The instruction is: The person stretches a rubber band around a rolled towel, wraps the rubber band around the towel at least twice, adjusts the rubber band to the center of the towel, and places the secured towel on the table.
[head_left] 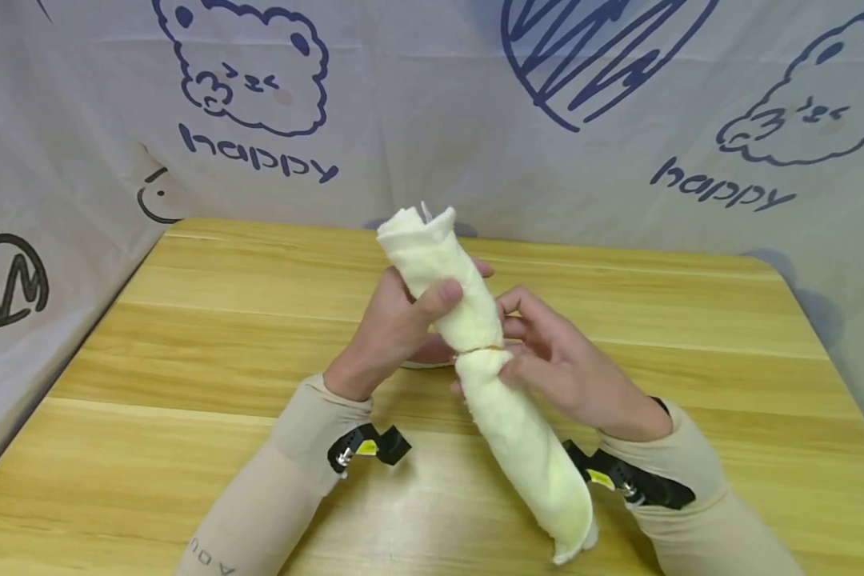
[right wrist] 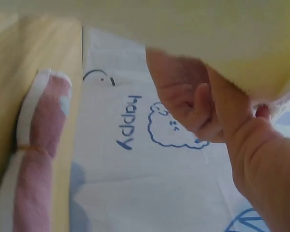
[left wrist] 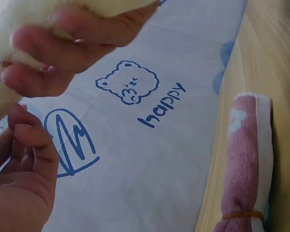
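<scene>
A pale yellow towel [head_left: 522,440], rolled into a long tube, is held up at a slant over the table in the head view. A thin rubber band [head_left: 482,349] cinches it near the middle. My left hand [head_left: 396,324] grips the upper part, thumb across the front and fingers behind. At the band, my right hand [head_left: 572,372] holds the roll from the right, its thumb just below the band. The left wrist view shows fingertips of both hands close together by the towel's narrowed part. The roll covers part of the right hand in the right wrist view.
A pink and white rolled towel [left wrist: 244,159], also banded, lies on the wooden table [head_left: 187,352] beyond my hands, mostly hidden in the head view. White cloth [head_left: 418,104] with blue drawings hangs behind the table. Black wrist cameras sit on both sleeves.
</scene>
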The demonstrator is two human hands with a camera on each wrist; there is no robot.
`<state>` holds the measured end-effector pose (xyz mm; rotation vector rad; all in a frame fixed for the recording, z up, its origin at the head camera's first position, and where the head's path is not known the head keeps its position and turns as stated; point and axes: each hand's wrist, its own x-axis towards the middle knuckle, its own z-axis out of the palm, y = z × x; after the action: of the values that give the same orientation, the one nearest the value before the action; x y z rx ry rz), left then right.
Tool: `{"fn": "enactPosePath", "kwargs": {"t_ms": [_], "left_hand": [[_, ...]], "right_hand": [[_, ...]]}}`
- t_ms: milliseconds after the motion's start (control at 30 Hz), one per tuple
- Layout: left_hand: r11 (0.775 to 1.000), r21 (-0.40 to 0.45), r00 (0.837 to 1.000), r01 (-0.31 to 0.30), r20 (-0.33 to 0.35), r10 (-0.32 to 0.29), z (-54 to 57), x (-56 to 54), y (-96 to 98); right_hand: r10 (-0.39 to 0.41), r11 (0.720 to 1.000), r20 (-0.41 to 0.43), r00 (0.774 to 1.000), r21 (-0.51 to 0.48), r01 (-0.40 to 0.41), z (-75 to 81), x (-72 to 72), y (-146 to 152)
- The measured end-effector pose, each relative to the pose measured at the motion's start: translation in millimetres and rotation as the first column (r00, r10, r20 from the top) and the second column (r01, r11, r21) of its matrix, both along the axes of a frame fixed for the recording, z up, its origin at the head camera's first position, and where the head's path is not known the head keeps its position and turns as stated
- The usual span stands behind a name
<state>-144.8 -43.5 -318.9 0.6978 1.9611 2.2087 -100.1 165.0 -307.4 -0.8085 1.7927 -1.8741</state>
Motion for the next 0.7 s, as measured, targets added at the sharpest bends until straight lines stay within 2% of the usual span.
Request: {"fn": "enactPosePath", "kwargs": {"t_ms": [67,233,333,433,533,600,633,700], "left_hand": [[0.999,0.043,1.000,-0.002,-0.002,0.002,0.1,0.6,-0.6],[0.992,0.101,0.997,-0.076,0.011,0.075,0.9,2.8,-1.6],[0.991,0.118,0.997,-0.071,0.013,0.070,1.5,3.3,-1.4],[0.987,0.156,1.000,-0.026,0.020,0.023,1.3,2.9,-1.3],[0.975,0.211,0.997,0.075,0.010,-0.079,0.5,1.1,-1.2],[0.960,0.242,0.989,0.143,0.002,-0.148,0.2,0.3,-1.3],[0.953,0.255,0.986,0.165,-0.006,-0.169,-0.1,0.0,-1.6],[0.948,0.269,0.985,0.168,-0.009,-0.172,-0.9,0.6,-3.1]], "right_hand": [[0.049,0.999,0.050,0.998,-0.023,-0.048,-1.9,-0.1,-1],[0.146,0.986,0.157,0.977,-0.098,-0.132,-6.4,-0.8,-2],[0.183,0.977,0.187,0.965,-0.142,-0.157,-8.1,-2.0,-2],[0.231,0.962,0.201,0.952,-0.192,-0.193,-9.1,-2.9,-3],[0.300,0.936,0.223,0.927,-0.257,-0.242,-9.7,-3.9,-5],[0.342,0.917,0.219,0.914,-0.290,-0.273,-10.7,-4.5,-7],[0.355,0.911,0.214,0.910,-0.297,-0.285,-11.3,-4.7,-8],[0.371,0.903,0.195,0.908,-0.302,-0.304,-12.1,-4.9,-9]]}}
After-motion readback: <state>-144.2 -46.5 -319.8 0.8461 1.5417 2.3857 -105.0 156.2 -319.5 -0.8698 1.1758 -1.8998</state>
